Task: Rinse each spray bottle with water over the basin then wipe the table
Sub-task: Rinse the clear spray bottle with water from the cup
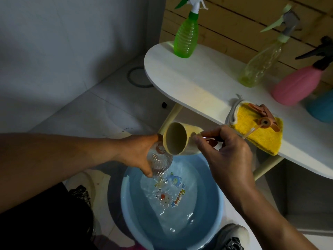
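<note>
Here the left hand (142,154) has its grip curled round a clear ribbed bottle (159,164), held tilted over the blue basin (214,210) with its orange-rimmed neck up against the lip of a beige cup (177,139). The right hand (228,150) pinches the cup by its handle, fingers bent round it, and the cup lies tipped on its side with its mouth towards the bottle's opening. The basin sits on the floor beneath both hands, holding shallow water over cartoon stickers on its bottom. To the right stands the white surface (198,82), and on it a green spray bottle (186,36) at the far end, a clear yellowish spray bottle (261,65) leaning further along, a pink spray bottle (297,85) beside that, and part of a blue bottle (322,107) at the frame's edge. A yellow cloth (259,134) lies at the surface's near edge, with an orange spray head (264,118) resting on it.
</note>
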Available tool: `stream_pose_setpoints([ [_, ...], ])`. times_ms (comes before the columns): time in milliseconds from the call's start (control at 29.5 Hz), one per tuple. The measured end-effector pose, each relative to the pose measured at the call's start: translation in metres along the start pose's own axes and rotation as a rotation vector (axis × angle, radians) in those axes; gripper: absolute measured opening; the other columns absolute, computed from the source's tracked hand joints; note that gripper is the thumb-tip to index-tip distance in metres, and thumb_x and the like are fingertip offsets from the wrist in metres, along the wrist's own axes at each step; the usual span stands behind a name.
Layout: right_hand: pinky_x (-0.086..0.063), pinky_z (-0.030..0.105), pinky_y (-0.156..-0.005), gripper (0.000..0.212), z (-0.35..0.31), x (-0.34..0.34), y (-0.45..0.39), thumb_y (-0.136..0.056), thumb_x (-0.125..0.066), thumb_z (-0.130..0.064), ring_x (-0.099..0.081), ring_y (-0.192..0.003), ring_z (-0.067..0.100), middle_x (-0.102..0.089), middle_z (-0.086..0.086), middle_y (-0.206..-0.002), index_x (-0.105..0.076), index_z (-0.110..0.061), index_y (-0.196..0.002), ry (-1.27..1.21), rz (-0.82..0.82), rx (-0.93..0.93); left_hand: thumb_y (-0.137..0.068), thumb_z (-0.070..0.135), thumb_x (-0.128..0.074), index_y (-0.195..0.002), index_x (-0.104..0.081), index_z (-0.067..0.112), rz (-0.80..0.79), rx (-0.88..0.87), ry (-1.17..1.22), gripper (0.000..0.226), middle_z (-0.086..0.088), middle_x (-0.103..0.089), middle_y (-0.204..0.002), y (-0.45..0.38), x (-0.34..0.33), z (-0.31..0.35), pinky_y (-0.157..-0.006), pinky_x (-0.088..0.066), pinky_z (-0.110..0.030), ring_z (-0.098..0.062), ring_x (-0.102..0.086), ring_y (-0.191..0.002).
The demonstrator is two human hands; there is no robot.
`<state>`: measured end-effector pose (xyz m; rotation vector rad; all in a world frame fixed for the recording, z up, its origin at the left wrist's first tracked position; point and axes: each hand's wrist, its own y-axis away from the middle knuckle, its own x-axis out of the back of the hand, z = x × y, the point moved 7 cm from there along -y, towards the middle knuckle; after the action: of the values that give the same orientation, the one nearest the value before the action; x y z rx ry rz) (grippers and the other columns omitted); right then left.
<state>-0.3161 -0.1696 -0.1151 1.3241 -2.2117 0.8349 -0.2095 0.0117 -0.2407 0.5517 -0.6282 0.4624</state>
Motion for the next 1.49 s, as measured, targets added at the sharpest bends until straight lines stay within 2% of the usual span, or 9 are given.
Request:
stream_pose_setpoints([
  [237,-0.046,0.015,-0.063,0.017,-0.004,0.001,-0.001,-0.082,-0.073,-0.047,-0.062,-0.086,-0.002,-0.065,-0.022,-0.085,-0.068,-0.033,-0.090,0.059,0.007,0.058,-0.061,0.038,-0.098,-0.120,-0.033,0.048,0.014,0.009,-0.024,0.088,0.030,-0.052,-0.105,-0.001,0.001,0.000,-0.071,-0.039,-0.006,0.011,-0.054,-0.094],
  [441,-0.048,0.014,-0.063,0.015,-0.010,0.003,-0.001,-0.083,-0.072,-0.045,-0.062,-0.085,-0.003,-0.064,-0.023,-0.085,-0.068,-0.032,-0.090,0.072,0.019,0.110,-0.061,0.036,-0.098,-0.132,-0.035,0.043,0.008,0.001,-0.012,0.095,0.031,-0.051,-0.107,-0.001,-0.001,0.000,-0.074,-0.040,-0.007,0.010,-0.052,-0.095],
  [508,-0.051,0.017,-0.063,0.015,-0.012,0.003,-0.001,-0.084,-0.072,-0.044,-0.062,-0.084,-0.002,-0.064,-0.022,-0.086,-0.068,-0.032,-0.091,0.080,0.026,0.126,-0.059,0.039,-0.099,-0.134,-0.036,0.043,0.012,0.000,-0.020,0.098,0.032,-0.051,-0.108,-0.002,-0.001,0.000,-0.077,-0.039,-0.007,0.010,-0.053,-0.097],
  [644,-0.055,0.023,-0.064,0.014,-0.015,0.004,-0.002,-0.085,-0.073,-0.042,-0.063,-0.082,-0.001,-0.065,-0.020,-0.087,-0.067,-0.031,-0.092,0.100,0.033,0.162,-0.059,0.040,-0.098,-0.125,-0.032,0.049,0.019,-0.001,-0.038,0.094,0.033,-0.050,-0.107,-0.002,-0.001,0.001,-0.074,-0.038,-0.007,0.008,-0.053,-0.095],
  [780,-0.055,0.024,-0.064,0.014,-0.021,0.005,-0.001,-0.086,-0.070,-0.041,-0.062,-0.082,-0.001,-0.065,-0.018,-0.087,-0.067,-0.029,-0.093,0.122,0.039,0.207,-0.059,0.041,-0.098,-0.143,-0.035,0.039,0.016,0.000,-0.040,0.105,0.027,-0.052,-0.120,-0.001,-0.001,0.000,-0.074,-0.039,-0.005,0.004,-0.055,-0.099],
  [881,-0.054,0.020,-0.064,0.012,-0.024,0.006,0.000,-0.087,-0.071,-0.040,-0.061,-0.082,-0.003,-0.063,-0.019,-0.087,-0.067,-0.030,-0.093,0.144,0.042,0.229,-0.058,0.041,-0.098,-0.145,-0.035,0.038,0.013,-0.005,-0.027,0.108,0.024,-0.055,-0.126,-0.002,-0.002,-0.001,-0.079,-0.040,-0.007,0.000,-0.056,-0.107],
  [1085,-0.054,0.022,-0.065,0.015,-0.027,0.007,0.001,-0.088,-0.071,-0.039,-0.061,-0.080,-0.001,-0.065,-0.016,-0.087,-0.069,-0.026,-0.094,0.153,0.052,0.268,-0.059,0.040,-0.098,-0.144,-0.034,0.040,0.011,-0.013,-0.020,0.106,0.025,-0.055,-0.124,-0.002,-0.001,0.001,-0.078,-0.043,-0.008,0.003,-0.057,-0.103],
  [1254,-0.056,0.033,-0.063,0.014,-0.031,0.007,0.002,-0.089,-0.072,-0.034,-0.062,-0.077,0.006,-0.067,-0.010,-0.086,-0.071,-0.021,-0.093,0.177,0.058,0.327,-0.059,0.042,-0.097,-0.145,-0.034,0.041,0.012,-0.017,-0.031,0.107,0.024,-0.055,-0.126,-0.003,-0.002,-0.001,-0.081,-0.043,-0.010,-0.001,-0.056,-0.109],
  [1491,-0.055,0.036,-0.062,0.013,-0.035,0.008,0.003,-0.091,-0.072,-0.032,-0.062,-0.077,0.009,-0.067,-0.007,-0.085,-0.071,-0.019,-0.092,0.205,0.066,0.377,-0.058,0.042,-0.097,-0.144,-0.035,0.040,0.023,-0.028,-0.041,0.106,0.022,-0.057,-0.127,-0.003,-0.001,0.000,-0.083,-0.044,-0.013,0.000,-0.057,-0.107],
])
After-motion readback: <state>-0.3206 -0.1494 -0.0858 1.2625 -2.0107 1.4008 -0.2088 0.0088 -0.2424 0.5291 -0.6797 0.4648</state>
